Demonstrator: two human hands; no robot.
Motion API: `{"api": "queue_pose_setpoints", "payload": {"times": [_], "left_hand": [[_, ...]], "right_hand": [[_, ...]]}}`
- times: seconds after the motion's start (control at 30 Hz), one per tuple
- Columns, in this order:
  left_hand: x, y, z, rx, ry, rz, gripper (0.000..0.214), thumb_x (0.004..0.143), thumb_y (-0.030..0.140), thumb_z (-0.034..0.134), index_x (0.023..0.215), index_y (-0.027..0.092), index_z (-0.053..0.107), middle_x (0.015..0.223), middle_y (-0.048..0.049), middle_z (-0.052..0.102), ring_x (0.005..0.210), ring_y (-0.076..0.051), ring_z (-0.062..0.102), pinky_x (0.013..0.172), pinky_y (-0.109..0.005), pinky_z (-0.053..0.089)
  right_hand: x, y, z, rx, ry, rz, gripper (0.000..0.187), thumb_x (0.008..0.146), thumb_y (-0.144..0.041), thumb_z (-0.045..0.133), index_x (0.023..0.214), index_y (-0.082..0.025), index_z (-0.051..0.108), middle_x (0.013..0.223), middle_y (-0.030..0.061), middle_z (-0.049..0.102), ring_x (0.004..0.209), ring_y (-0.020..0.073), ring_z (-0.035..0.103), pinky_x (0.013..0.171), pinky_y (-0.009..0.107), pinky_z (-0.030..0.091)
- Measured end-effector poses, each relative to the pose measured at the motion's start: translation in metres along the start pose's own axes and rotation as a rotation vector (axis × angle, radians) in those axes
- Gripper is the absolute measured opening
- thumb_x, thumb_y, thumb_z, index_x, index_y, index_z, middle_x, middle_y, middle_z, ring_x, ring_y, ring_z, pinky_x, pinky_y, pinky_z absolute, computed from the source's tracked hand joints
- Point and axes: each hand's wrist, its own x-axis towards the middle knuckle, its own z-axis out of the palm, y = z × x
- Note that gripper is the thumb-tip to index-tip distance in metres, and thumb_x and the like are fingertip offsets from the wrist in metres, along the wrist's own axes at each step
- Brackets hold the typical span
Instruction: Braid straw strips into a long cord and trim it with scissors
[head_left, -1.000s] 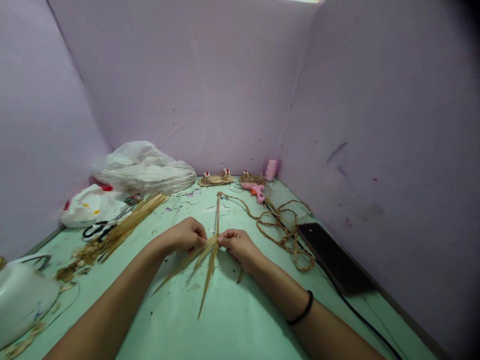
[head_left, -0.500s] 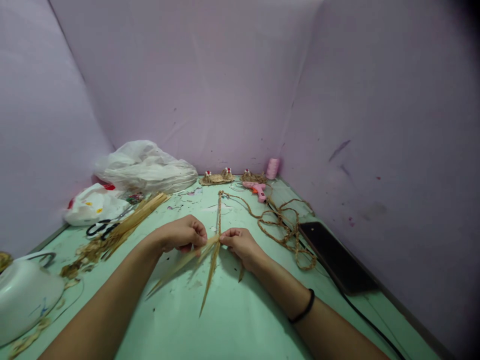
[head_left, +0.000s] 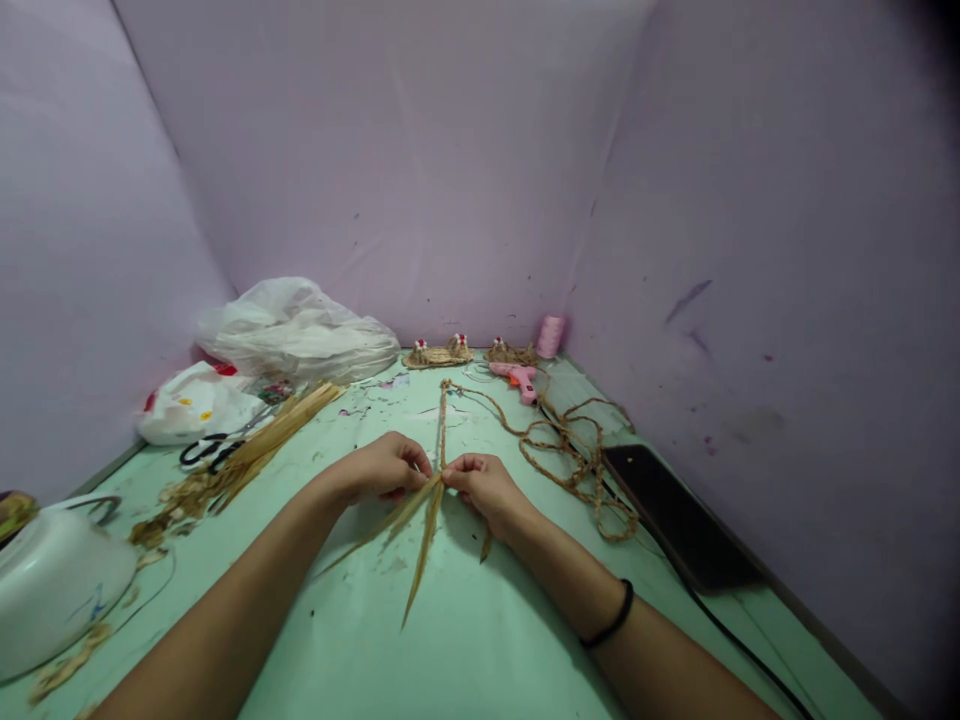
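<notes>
A thin braid (head_left: pixel 442 425) of dried plant fibre runs away from me down the middle of the green table. At its near end, flat straw-coloured strips (head_left: pixel 426 550) fan out toward me. My left hand (head_left: pixel 386 468) pinches a strip just left of the braid's end. On the other side, my right hand (head_left: pixel 484 490) pinches the end of the braid between thumb and fingers, with a short strip poking out below the palm. Both sets of fingertips are almost together. From the braid's far end a long brown braided cord (head_left: pixel 559 450) loops away to the right.
A black phone (head_left: pixel 679 515) and a cable lie at the right. Toward the back are a pink glue gun (head_left: pixel 516 378), a pink thread spool (head_left: pixel 550 337) and woven slippers (head_left: pixel 439 357). Loose fibre strips (head_left: pixel 281 430), scissors (head_left: pixel 202 450), plastic bags (head_left: pixel 300 330) and a white bowl (head_left: pixel 60 590) occupy the left.
My left hand has moved right, closer to the braid's end and my right hand. The strip it holds has drawn in with it. My right hand keeps its pinch.
</notes>
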Motion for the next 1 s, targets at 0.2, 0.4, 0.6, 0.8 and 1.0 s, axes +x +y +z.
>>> {"api": "queue_pose_setpoints", "payload": {"times": [0.2,0.4,0.6,0.8,1.0], "left_hand": [[0.003,-0.001,0.003,-0.058,0.043,-0.026,0.019,0.056,0.03,0.057,0.064,0.012,0.059,0.044,0.0039,0.047,0.037,-0.006,0.038,0.039,-0.02,0.027],[0.011,-0.003,0.011,-0.093,0.103,-0.059,0.012,0.054,0.025,0.055,0.057,0.013,0.054,0.039,0.0044,0.043,0.034,-0.006,0.035,0.037,-0.019,0.023],[0.013,-0.006,0.015,-0.095,0.073,-0.058,0.009,0.055,0.024,0.053,0.056,0.014,0.051,0.041,0.0035,0.045,0.033,-0.006,0.034,0.034,-0.019,0.018],[0.008,0.006,0.021,-0.1,0.131,-0.102,0.001,0.053,0.015,0.047,0.053,0.015,0.048,0.034,0.0067,0.034,0.031,-0.005,0.028,0.036,-0.019,0.02],[0.011,0.005,0.019,-0.06,0.135,-0.073,0.005,0.052,0.016,0.045,0.053,0.014,0.05,0.033,0.0054,0.036,0.033,-0.007,0.031,0.036,-0.02,0.02]], "right_hand": [[0.001,0.001,-0.001,-0.004,-0.004,-0.024,0.01,0.058,-0.019,0.06,0.057,-0.015,0.052,0.041,-0.0078,0.039,0.039,0.0046,0.028,0.042,0.02,0.021],[0.003,0.004,-0.001,-0.002,-0.007,-0.017,0.008,0.059,-0.017,0.058,0.057,-0.015,0.051,0.04,-0.0078,0.04,0.037,0.0042,0.029,0.04,0.02,0.019],[0.001,0.001,-0.001,0.009,-0.01,-0.009,0.008,0.059,-0.016,0.056,0.056,-0.016,0.049,0.037,-0.0077,0.04,0.035,0.0047,0.031,0.038,0.02,0.018],[0.002,0.003,-0.001,0.007,-0.006,-0.028,0.007,0.056,-0.016,0.057,0.055,-0.015,0.05,0.036,-0.0081,0.039,0.035,0.0044,0.028,0.039,0.02,0.018],[0.003,0.004,-0.001,-0.024,0.002,-0.043,0.005,0.055,-0.014,0.056,0.053,-0.015,0.051,0.036,-0.008,0.037,0.037,0.005,0.027,0.041,0.021,0.019]]}}
